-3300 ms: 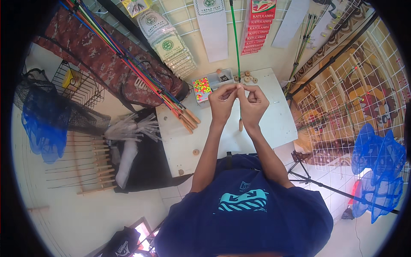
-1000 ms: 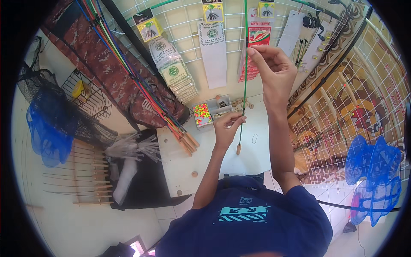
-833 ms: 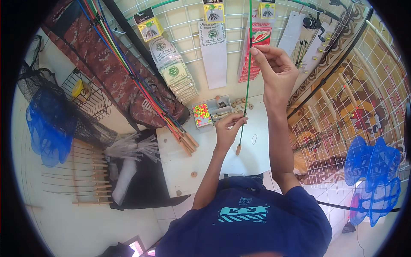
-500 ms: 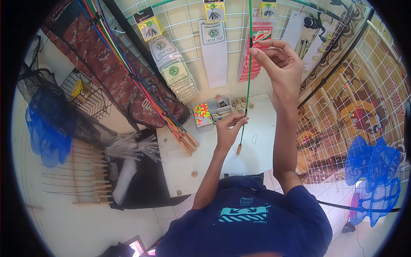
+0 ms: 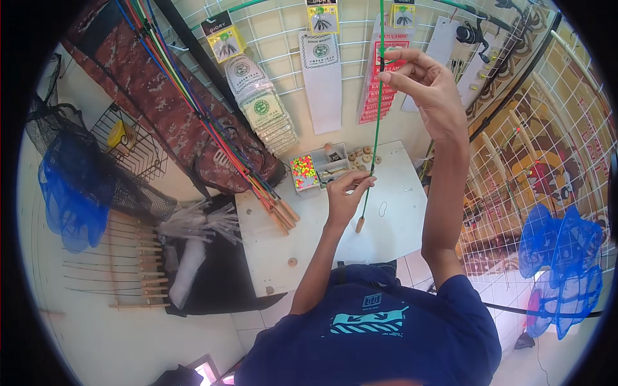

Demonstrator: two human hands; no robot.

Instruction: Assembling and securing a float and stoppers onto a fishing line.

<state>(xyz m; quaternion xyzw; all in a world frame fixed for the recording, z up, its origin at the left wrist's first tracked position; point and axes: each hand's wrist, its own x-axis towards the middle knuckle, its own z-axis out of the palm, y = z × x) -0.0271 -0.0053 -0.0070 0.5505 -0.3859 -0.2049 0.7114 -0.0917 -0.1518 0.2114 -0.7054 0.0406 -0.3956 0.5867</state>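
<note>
A thin green fishing rod (image 5: 378, 122) with a short cork handle (image 5: 360, 224) stands upright at a slight tilt, its handle end low over the white table (image 5: 322, 244). My left hand (image 5: 344, 199) pinches the lower part of the rod between thumb and fingertips. Higher up, my right hand (image 5: 431, 90) is raised, its thumb and forefinger at the rod beside a dark band on it. The rod's upper end runs out of the top of the picture.
Behind the rod, a white wire grid (image 5: 351, 61) carries hanging packets. A compartment box (image 5: 333, 168) with bright beads (image 5: 304, 171) and several cork discs (image 5: 367, 157) sits at the table's back. Other rods (image 5: 212, 122) lean against a camouflage bag (image 5: 161, 83) at left. Blue nets (image 5: 557, 257) hang at right.
My right hand and forearm have shifted to the right, with thumb and forefinger a little further apart. The rod's upper part leans slightly more to the right. My left hand has barely moved.
</note>
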